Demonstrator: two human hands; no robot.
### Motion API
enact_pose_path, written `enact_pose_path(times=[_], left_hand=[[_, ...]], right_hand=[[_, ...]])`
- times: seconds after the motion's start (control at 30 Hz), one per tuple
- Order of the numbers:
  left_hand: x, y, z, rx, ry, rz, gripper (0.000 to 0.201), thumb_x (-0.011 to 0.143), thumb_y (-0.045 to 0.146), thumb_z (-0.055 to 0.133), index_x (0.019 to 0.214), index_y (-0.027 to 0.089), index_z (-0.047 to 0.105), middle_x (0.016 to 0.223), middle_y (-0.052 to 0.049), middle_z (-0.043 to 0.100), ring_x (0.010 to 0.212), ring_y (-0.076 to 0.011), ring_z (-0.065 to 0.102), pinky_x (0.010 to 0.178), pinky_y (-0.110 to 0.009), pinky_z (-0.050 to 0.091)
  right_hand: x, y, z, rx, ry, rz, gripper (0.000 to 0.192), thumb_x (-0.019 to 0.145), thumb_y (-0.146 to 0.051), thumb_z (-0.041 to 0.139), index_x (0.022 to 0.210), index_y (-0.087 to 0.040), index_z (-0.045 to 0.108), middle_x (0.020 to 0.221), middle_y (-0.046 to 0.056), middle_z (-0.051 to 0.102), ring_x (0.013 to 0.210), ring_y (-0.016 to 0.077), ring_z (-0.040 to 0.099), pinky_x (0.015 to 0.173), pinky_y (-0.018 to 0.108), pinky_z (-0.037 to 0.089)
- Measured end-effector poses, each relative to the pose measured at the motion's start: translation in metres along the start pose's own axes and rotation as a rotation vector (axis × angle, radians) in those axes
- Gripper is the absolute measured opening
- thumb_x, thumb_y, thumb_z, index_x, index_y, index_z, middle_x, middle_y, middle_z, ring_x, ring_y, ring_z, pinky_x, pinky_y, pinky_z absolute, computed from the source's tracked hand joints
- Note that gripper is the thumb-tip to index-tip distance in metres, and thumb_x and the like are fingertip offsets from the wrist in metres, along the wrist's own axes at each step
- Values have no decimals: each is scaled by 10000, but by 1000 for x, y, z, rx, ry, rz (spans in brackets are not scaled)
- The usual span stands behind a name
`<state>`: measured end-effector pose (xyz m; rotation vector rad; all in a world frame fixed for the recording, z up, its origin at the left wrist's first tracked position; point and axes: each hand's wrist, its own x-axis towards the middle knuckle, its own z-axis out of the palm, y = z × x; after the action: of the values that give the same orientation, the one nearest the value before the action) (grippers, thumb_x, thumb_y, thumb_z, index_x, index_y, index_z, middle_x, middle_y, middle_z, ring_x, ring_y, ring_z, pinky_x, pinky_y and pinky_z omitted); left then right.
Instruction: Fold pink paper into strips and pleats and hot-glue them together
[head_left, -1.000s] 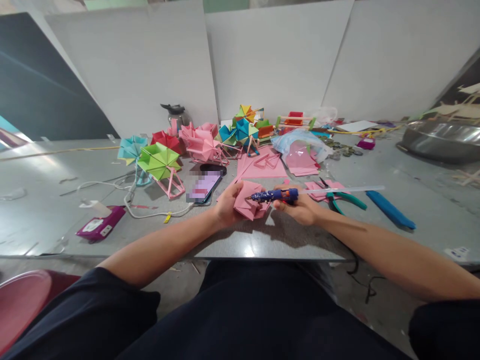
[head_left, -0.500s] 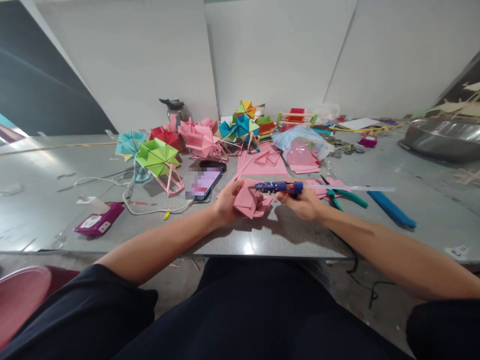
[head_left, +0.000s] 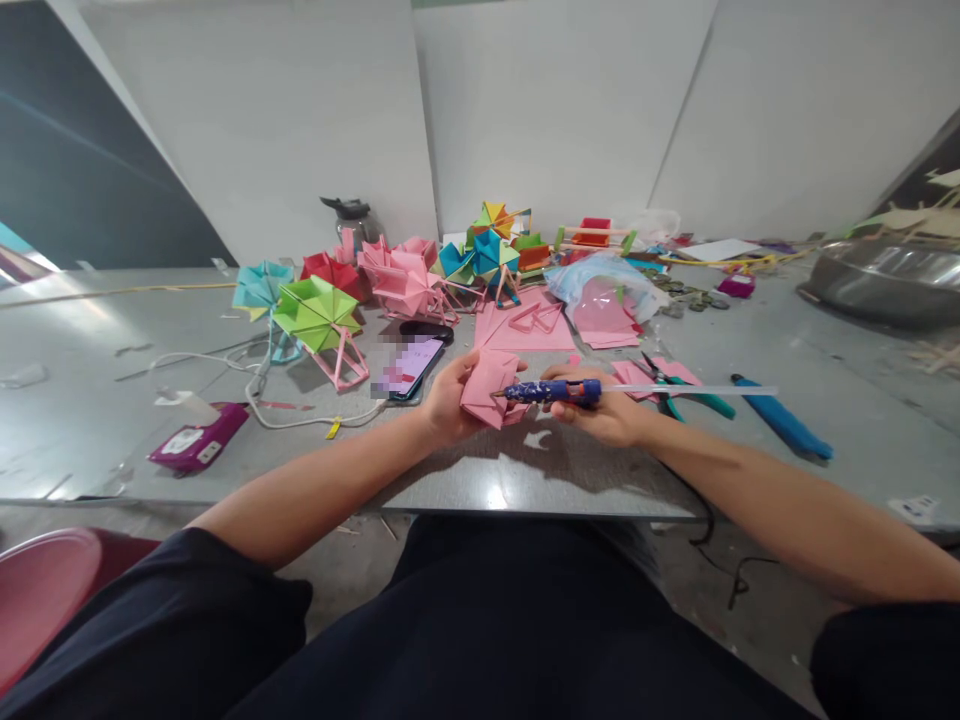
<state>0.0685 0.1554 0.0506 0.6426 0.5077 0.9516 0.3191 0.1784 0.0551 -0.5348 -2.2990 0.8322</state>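
Holding folded pink paper piece [head_left: 487, 388] in left hand [head_left: 448, 402], fingers closed on it, just above desk [head_left: 105, 420] edge | right hand [head_left: 600, 415] gripping glue gun [head_left: 551, 392], nozzle touching paper | paper looking light, thin, crushable; pinching by folded edges seems best.

Craft workbench, makeshift workshop. Grey table [head_left: 112, 400] crowded with folded paper pinwheels [head_left: 319, 315] on stick frames, loose pink paper sheets [head_left: 525, 330], pliers [head_left: 694, 397], blue glue gun [head_left: 551, 391] with clear glue stick. Plain white boards [head_left: 540, 110] propped behind as backdrop. Large metal basin [head_left: 889, 280] at far right. Phone [head_left: 409, 368] on charging cable beside models.
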Motion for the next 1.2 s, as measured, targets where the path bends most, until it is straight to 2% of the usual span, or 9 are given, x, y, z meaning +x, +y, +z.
enact_pose_path(times=[0.13,0.3,0.53,0.67,0.77,0.87,1.0,1.1,1.2], left_hand=[[2,-2,-5,-21,-28,-1,568,1048,476,452,1334,54,704,991,-198,791,870,-326,763,803,-466,633],[4,-5,-9,1,-58,-24,601,1048,512,451,1336,48,702,1048,-227,797,908,-337,781,824,-457,629],[3,-5,-6,-19,-50,-7,510,1051,454,476,1281,66,714,1121,-226,804,996,-334,783,925,-483,633],[6,-6,-13,4,-78,-10,490,1043,457,503,1292,91,713,1153,-218,809,1070,-349,785,998,-524,619],[8,-5,-18,-18,-101,-8,460,1034,449,530,1248,96,732,1049,-188,815,1033,-344,790,988,-528,624],[8,-5,-19,-27,-83,-12,424,1031,453,542,1172,111,749,977,-167,808,1010,-330,786,958,-506,634],[6,-3,-16,5,-44,-29,452,1051,484,510,1157,110,742,998,-175,801,993,-327,785,862,-480,651],[5,-3,-14,12,-59,-19,466,1056,495,510,1117,94,740,948,-159,787,897,-306,782,792,-460,655],[5,-3,-13,9,-75,6,428,1045,478,557,1099,96,741,930,-143,781,856,-282,775,821,-460,655]], right_hand=[[-1,-1,2,19,14,63,423,1004,-619,659,883,-213,657,842,62,640,700,198,530,609,345,411],[-2,-3,1,-9,61,146,429,959,-603,690,797,-242,523,695,-10,484,595,158,387,543,329,309],[-1,5,-1,-85,169,153,515,952,-676,677,742,-240,501,652,-24,461,592,144,380,544,324,282],[-4,14,-2,-103,223,142,538,947,-705,702,745,-237,531,649,-12,477,608,159,421,565,331,315],[-5,16,-3,-147,250,121,511,990,-675,675,764,-235,552,674,6,514,627,171,450,592,347,351],[-4,16,-4,-160,269,42,454,1012,-648,664,836,-234,599,754,27,595,683,190,515,639,358,409],[-1,12,-3,-79,288,-84,455,1019,-663,657,885,-228,657,896,68,687,806,226,633,745,377,498],[0,10,-2,-29,290,-82,510,1012,-718,637,930,-218,707,926,81,703,813,230,651,751,378,519],[0,9,-2,-1,286,-49,550,1002,-754,626,926,-215,703,921,83,694,788,221,642,714,367,515]])
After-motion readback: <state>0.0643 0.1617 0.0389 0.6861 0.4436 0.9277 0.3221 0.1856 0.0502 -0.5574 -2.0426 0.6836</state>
